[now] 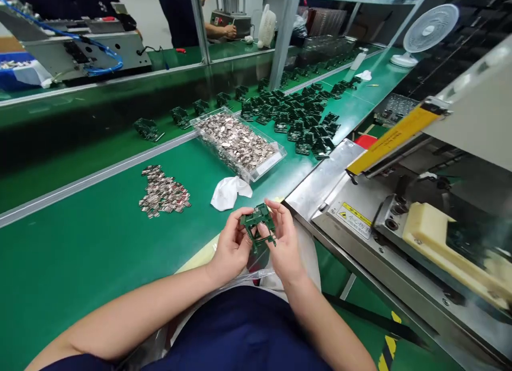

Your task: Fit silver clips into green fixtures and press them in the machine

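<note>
Close to my body, at the table's front edge, I hold a green plastic frame [260,217] with an open middle. My left hand [232,248] grips its left side, and my right hand [286,240] is closed on the right side, with the thumb over the opening. Just beyond the hands lies a crumpled white cloth [226,194]. A loose pile of small flat metal pieces [164,192] is spread on the green table further left. Behind the cloth stands a clear tray [262,171] full of similar pieces.
Many dark green frames [304,115] are heaped at the back right, with others along the ledge [148,129]. To my right stands a metal machine with a yellow bar [396,139] and a cream block [428,227]. A white fan [430,32] is far right. People work behind the partition.
</note>
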`<state>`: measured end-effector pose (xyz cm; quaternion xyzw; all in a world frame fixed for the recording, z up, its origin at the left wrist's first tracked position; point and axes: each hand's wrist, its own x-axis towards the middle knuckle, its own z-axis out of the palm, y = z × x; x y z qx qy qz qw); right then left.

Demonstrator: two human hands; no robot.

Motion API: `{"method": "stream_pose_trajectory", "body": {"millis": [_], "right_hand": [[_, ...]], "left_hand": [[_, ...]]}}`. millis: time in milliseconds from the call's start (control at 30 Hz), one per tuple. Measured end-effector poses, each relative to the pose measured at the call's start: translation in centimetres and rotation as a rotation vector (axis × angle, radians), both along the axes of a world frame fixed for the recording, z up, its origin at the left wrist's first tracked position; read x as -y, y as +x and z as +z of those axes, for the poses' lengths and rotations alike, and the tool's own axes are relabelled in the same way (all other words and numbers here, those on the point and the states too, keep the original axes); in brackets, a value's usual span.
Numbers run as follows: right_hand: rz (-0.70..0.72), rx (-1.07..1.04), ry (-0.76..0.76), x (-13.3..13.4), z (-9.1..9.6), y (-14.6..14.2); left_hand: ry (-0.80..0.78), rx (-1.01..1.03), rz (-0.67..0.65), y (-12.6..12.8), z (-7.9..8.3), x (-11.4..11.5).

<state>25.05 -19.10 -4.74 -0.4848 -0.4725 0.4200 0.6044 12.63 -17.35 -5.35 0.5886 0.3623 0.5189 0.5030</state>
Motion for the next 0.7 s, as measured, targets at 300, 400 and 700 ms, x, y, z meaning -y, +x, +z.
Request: {"method": "stream_pose_trajectory", "body": {"millis": [300, 400, 700], "right_hand": [[-0.310, 0.448, 0.188, 13.0, 4.8, 15.8], [-0.871, 0.352, 0.250, 17.2, 5.0, 20.5], [-0.926, 0.571, 0.073, 15.6, 8.7, 28.1]], "left_hand": [[0.271, -0.317, -0.921, 11.9, 7.5, -1.6], [0.490, -0.306, -0.874, 20.5, 10.0, -2.5], [0.177, -0.147, -0.630, 29.6, 10.4, -3.0]]}}
